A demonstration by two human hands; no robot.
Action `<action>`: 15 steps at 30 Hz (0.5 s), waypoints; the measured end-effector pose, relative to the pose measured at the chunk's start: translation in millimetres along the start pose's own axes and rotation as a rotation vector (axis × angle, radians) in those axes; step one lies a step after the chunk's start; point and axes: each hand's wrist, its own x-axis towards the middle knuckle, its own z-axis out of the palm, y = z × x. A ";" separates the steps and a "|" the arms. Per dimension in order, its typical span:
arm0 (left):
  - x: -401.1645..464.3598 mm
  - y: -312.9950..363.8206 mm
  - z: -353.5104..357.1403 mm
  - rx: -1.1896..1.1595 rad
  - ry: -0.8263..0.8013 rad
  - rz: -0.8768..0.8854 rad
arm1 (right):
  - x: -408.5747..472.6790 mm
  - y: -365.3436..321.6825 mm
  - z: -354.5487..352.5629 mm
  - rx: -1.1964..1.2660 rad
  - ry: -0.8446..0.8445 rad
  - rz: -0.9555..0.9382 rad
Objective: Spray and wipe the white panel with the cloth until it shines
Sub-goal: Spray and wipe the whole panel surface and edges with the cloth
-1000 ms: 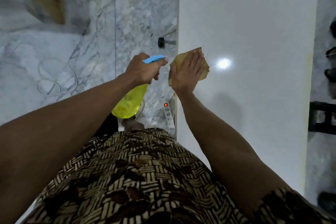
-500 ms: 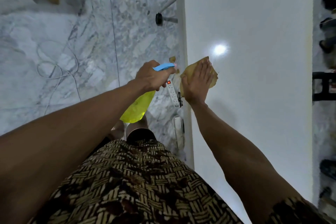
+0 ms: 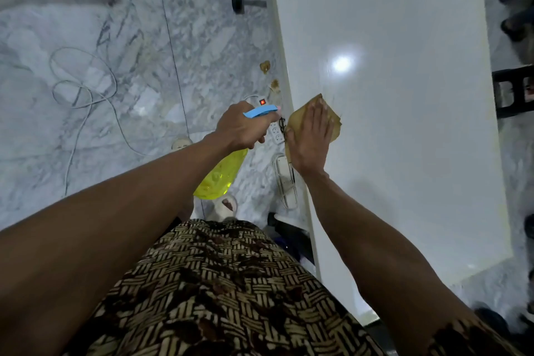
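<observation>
Wiping at the near-left edge of the white panel point(image 3: 404, 153)

Right hand point(image 3: 310, 141) presses flat on the cloth point(image 3: 332, 121); left hand point(image 3: 244, 131) grips the spray bottle point(image 3: 221, 176) just beside. The panel's long axis runs away ahead, mostly beyond and right.

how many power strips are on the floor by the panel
2. One power strip with a lit red switch lies just past the left hand; a second strip lies nearer the person, along the white panel edge. More may be hidden under it.
</observation>
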 end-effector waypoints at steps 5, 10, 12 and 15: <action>-51.1 -25.3 42.5 -0.049 -0.007 0.013 | -49.3 19.6 7.5 0.005 0.040 -0.059; -96.5 -54.5 77.9 -0.070 0.022 0.009 | -92.4 35.5 16.8 0.040 0.068 -0.108; -111.0 -67.5 91.6 -0.068 0.030 0.003 | -118.5 44.8 21.0 0.019 0.073 -0.124; -125.7 -85.1 103.8 -0.080 0.040 -0.012 | -147.3 55.0 20.2 0.018 0.068 -0.130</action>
